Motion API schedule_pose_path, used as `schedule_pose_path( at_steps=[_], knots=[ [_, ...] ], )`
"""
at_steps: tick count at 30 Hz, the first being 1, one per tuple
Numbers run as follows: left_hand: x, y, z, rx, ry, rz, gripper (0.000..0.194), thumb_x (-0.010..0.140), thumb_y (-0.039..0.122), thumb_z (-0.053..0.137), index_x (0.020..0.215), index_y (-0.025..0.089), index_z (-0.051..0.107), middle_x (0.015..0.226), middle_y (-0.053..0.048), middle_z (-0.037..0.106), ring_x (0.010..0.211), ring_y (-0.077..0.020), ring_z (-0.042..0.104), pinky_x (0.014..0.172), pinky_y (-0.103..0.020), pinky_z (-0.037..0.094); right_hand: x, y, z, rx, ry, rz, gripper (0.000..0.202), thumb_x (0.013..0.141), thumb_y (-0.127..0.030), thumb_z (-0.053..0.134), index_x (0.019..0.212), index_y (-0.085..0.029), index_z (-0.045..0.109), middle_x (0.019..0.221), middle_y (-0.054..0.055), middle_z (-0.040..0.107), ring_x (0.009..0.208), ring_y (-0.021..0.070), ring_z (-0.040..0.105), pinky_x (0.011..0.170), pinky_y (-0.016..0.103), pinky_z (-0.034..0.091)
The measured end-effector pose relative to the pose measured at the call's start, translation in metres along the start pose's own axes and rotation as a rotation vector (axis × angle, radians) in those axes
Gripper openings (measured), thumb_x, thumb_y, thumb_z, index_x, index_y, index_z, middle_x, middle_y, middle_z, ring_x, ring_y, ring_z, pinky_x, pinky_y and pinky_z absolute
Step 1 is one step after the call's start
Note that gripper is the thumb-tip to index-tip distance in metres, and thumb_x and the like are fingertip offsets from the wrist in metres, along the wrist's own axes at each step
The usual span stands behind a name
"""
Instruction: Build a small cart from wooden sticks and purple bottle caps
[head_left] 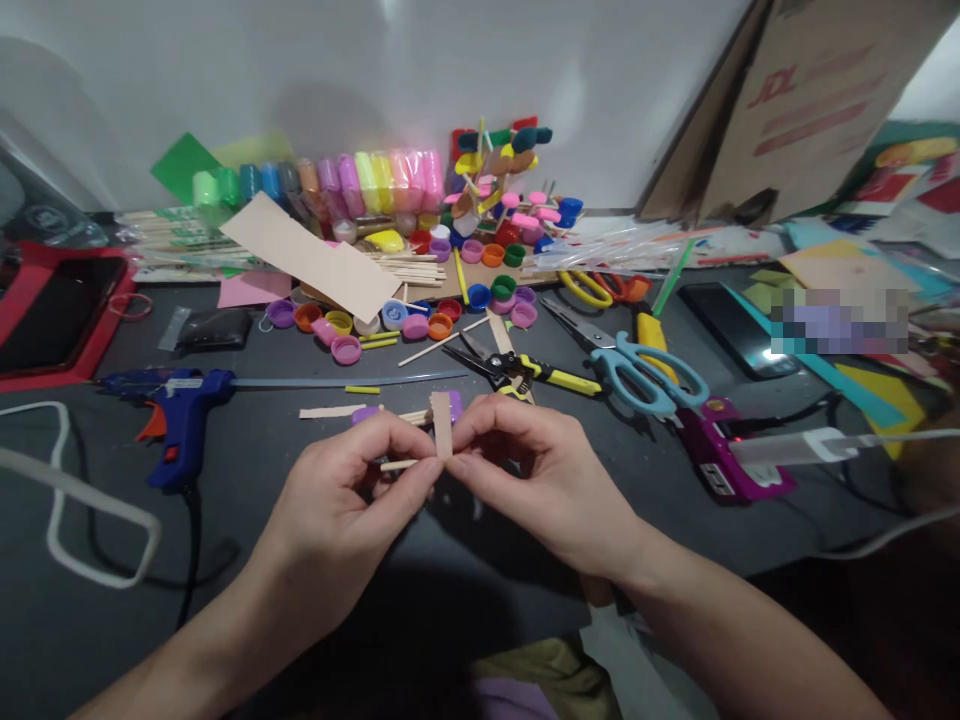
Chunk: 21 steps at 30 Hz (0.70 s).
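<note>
Between the fingertips of both hands stands a narrow tan cardboard strip (442, 425), roughly upright. My left hand (360, 490) pinches it from the left, and a thin wooden stick (397, 466) pokes out by those fingers. From the other side my right hand (540, 470) pinches the strip's lower part with thumb and forefinger. Just behind the fingers, a purple bottle cap (457, 404) and pale sticks (411, 418) are partly hidden. Another cardboard strip (326, 412) lies flat beyond my left hand.
A blue hot glue gun (184, 420) lies at left. Yellow-handled pliers (547, 374), blue-handled scissors (649, 375) and a magenta power strip (727, 455) are at right. Coloured bottle caps (346, 349), a cardboard piece (315, 255) and modelling clay packs (375, 185) fill the back.
</note>
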<state>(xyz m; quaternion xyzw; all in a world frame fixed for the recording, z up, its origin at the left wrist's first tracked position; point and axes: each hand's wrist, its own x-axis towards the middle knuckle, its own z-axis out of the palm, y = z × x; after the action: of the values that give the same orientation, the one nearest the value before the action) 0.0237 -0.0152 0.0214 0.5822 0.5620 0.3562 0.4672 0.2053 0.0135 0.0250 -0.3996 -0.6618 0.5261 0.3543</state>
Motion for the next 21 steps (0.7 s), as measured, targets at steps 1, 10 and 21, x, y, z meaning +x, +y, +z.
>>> schedule_pose_path(
  at_steps=[1,10,21],
  knots=[
    [-0.0003,0.0001,0.0002,0.011,0.01,0.006,0.014,0.086,0.029,0.062,0.078,0.02,0.068,0.074,0.001,0.068,0.064,-0.0113,0.06,0.055,-0.019,0.044,0.0003,0.0,0.0001,0.013,-0.005,0.014,0.007,0.086,-0.018,0.066,0.08,-0.014,0.067,0.073,0.0,0.061,0.062,0.0095,0.053,0.055,0.021,0.043],
    [-0.0001,-0.0005,0.0036,0.034,0.051,0.037,0.012,0.083,0.027,0.063,0.075,0.019,0.067,0.07,0.001,0.066,0.059,-0.0106,0.058,0.052,-0.02,0.043,0.0016,0.0018,0.0017,0.048,0.015,0.008,0.007,0.085,-0.017,0.066,0.078,-0.016,0.064,0.071,-0.001,0.06,0.06,0.0087,0.051,0.054,0.02,0.042],
    [0.0037,0.0027,0.0042,-0.404,-0.035,-0.169,0.009,0.079,0.02,0.069,0.073,0.017,0.063,0.061,0.005,0.06,0.048,-0.004,0.047,0.043,-0.014,0.033,0.0006,0.0091,0.0024,-0.107,0.041,-0.216,0.008,0.086,-0.015,0.064,0.078,-0.017,0.063,0.071,0.0,0.062,0.063,0.0107,0.056,0.057,0.022,0.044]
  ],
)
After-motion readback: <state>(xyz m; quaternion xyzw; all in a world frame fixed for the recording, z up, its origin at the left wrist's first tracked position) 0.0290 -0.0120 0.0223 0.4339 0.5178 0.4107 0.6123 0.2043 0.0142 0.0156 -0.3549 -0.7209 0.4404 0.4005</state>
